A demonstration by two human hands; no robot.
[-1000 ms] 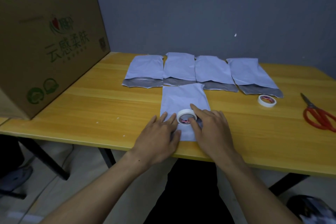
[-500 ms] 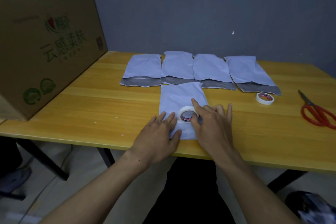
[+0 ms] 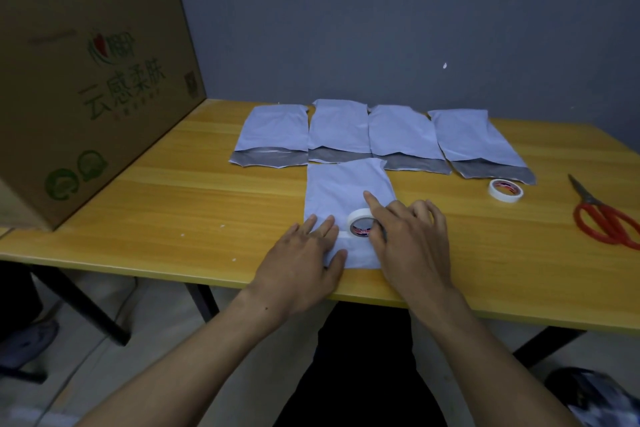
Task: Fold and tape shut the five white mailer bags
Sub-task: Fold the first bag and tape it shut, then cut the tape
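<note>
- Cardboard box (image 3: 86, 87) with green print is sitting at the table's left end, well apart from the work.
- Four white mailer bags are lying in a row at the back: far-left bag (image 3: 275, 130), second bag (image 3: 338, 126), third bag (image 3: 401, 132), far-right bag (image 3: 474, 137). All four are showing grey open mouths toward the person, so none is folded yet.
- Spare tape roll (image 3: 505, 190) is lying flat just beside the far-right bag's mouth. Red scissors (image 3: 604, 218) are lying further right, near the table edge.
- Front mailer bag (image 3: 346, 187) is lying lengthwise at the near edge, with its far end touching or overlapping the back row's mouths. Both hands are covering its near end.
- Tape roll (image 3: 360, 224) is sitting flat on the front bag, between the two hands.
- Left hand (image 3: 301, 260) is pressing palm-down on the bag's near-left part, fingers straight and together, holding nothing.
- Right hand (image 3: 412, 239) is lying flat with fingers spread. Its index is running along the roll's right rim and its thumb is touching the roll's near-right side.
- The hands are apart, with only the roll between them.
- Yellow wood-grain table (image 3: 173, 204) is standing on dark legs against a plain grey wall (image 3: 381, 28), with a pale floor showing below.
</note>
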